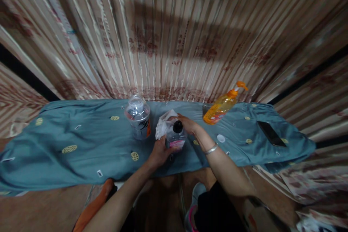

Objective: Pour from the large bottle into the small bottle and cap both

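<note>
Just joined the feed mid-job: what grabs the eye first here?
Centre of the table, the left hand grips a small black-capped bottle while the right hand presses a white tissue beside it. An orange pump bottle leans at the right rear, and a clear jar stands to the left on the teal cloth.

Bare forearms, silver bangle (211,149) on right wrist
</note>
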Tool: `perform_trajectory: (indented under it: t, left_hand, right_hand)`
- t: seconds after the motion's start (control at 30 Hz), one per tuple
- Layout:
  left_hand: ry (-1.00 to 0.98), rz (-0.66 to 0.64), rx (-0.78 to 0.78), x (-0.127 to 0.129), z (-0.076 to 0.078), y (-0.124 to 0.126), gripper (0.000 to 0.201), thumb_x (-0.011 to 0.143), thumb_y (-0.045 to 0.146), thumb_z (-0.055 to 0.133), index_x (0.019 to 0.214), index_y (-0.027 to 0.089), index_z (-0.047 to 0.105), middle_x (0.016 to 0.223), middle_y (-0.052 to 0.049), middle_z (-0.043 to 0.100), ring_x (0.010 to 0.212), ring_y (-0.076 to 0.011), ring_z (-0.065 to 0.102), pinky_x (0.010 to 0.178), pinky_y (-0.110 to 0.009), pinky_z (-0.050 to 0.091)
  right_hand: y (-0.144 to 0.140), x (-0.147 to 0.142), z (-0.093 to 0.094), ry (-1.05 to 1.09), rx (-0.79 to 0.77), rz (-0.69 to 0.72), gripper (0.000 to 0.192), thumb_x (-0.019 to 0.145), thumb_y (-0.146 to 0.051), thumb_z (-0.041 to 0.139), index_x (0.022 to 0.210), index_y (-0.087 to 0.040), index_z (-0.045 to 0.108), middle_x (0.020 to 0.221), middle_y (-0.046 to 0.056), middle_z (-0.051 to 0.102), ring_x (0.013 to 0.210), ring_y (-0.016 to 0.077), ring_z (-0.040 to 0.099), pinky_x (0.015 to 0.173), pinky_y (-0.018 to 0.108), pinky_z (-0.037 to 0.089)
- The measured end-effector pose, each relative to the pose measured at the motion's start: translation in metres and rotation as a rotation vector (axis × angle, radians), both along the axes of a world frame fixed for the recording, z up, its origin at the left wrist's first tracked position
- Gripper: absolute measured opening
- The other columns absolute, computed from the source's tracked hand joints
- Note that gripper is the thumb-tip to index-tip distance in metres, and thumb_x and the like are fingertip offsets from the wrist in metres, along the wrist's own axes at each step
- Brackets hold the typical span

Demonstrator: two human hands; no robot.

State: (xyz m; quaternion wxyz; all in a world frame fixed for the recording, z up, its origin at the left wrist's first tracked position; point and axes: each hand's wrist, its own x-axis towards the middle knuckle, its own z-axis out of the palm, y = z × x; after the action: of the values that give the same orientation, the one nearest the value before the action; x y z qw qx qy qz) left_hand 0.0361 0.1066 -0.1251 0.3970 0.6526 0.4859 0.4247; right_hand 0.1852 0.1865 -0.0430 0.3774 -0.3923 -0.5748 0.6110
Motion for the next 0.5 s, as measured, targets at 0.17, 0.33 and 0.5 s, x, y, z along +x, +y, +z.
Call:
perform_trajectory:
  t: [0.17, 0.33, 0.5]
  left_hand:
    - [-0.015, -0.063, -0.007, 0.003, 0.004, 0.0, 0.041, 0.07, 0.031, 0.08, 0.105, 0.021, 0.061, 0.095, -0.002, 0.071, 0.089, -0.0233, 0.068, 0.085, -0.037, 0.053]
    - [-0.044, -0.106, 0.017, 0.007, 0.011, -0.005, 0.045, 0.068, 0.029, 0.082, 0.108, 0.02, 0.062, 0.101, -0.002, 0.071, 0.096, -0.0231, 0.067, 0.09, -0.036, 0.051]
    - [-0.057, -0.094, 0.039, 0.009, 0.012, -0.011, 0.046, 0.069, 0.027, 0.08, 0.111, 0.021, 0.061, 0.103, -0.002, 0.072, 0.098, -0.0235, 0.068, 0.092, -0.037, 0.05]
  right_hand:
    - [-0.027, 0.004, -0.012, 0.046, 0.031, -0.368, 0.023, 0.075, -0.042, 0.06, 0.072, -0.021, 0.068, 0.068, -0.002, 0.065, 0.068, 0.0189, 0.061, 0.067, 0.03, 0.05]
    - [-0.053, 0.0, -0.018, 0.218, -0.004, -0.642, 0.027, 0.067, -0.046, 0.06, 0.07, -0.019, 0.064, 0.06, -0.002, 0.062, 0.054, 0.0165, 0.055, 0.054, 0.027, 0.045]
    - [-0.058, 0.002, -0.016, 0.28, -0.001, -0.785, 0.03, 0.062, -0.045, 0.06, 0.077, -0.019, 0.064, 0.066, -0.001, 0.066, 0.061, 0.0188, 0.061, 0.059, 0.029, 0.05]
